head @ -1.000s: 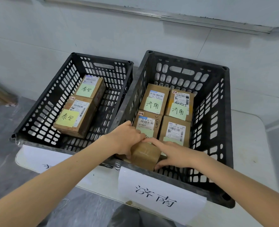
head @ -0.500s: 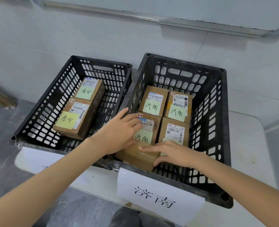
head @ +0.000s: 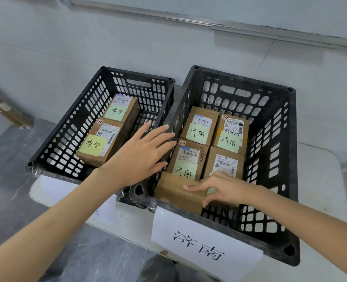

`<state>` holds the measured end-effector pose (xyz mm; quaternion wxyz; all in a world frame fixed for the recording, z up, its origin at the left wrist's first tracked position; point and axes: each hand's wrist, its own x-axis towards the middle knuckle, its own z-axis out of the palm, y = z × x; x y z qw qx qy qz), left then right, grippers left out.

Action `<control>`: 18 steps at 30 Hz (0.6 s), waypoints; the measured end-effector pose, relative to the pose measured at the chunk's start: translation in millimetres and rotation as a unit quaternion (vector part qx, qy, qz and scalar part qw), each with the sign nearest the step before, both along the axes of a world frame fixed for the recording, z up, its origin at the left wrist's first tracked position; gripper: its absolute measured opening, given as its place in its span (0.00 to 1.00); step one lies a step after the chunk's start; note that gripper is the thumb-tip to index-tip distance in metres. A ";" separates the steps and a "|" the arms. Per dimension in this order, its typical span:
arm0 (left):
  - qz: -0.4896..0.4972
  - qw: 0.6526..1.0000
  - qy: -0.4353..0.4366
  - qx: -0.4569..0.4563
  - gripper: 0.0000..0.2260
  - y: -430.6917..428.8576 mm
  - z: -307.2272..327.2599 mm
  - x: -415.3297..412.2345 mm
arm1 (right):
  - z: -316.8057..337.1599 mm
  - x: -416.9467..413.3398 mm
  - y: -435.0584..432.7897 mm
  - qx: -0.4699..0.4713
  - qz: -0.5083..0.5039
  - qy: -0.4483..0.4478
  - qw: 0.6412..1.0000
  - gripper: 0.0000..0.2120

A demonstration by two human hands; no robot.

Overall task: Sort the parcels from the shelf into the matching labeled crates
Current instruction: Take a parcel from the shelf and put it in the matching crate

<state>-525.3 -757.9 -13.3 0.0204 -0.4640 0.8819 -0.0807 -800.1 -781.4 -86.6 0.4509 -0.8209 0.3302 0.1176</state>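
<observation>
Two black slatted crates stand side by side. The right crate carries a white paper label on its front wall and holds several brown parcels with green notes. A plain brown parcel lies against its front wall. My right hand rests on that parcel, fingers on top and thumb curled down its near side. My left hand hovers with fingers spread above the gap between the crates, holding nothing. The left crate holds two parcels with green and yellow notes.
The crates sit on a white tabletop against a pale tiled wall. A grey floor lies to the left. A cardboard strip leans at the far left wall.
My left hand has let go of the plain parcel, lifted and moved left with fingers spread. The parcel now lies flat at the crate's front, under my right hand.
</observation>
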 end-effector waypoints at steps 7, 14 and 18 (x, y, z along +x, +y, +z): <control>-0.022 0.999 0.033 -0.002 0.24 -1.9 -4.7 -7.6 | -4.7 -0.7 1.1 -0.016 -0.002 -0.018 1.000 0.29; -0.053 0.983 -0.009 0.175 0.38 1.9 -36.1 -44.8 | -9.9 -8.7 -31.6 -0.027 -0.026 -0.014 0.999 0.31; -0.054 0.980 -0.027 0.189 0.41 -7.3 -47.1 -50.2 | -17.9 -15.2 -22.9 -0.033 -0.041 -0.035 0.998 0.29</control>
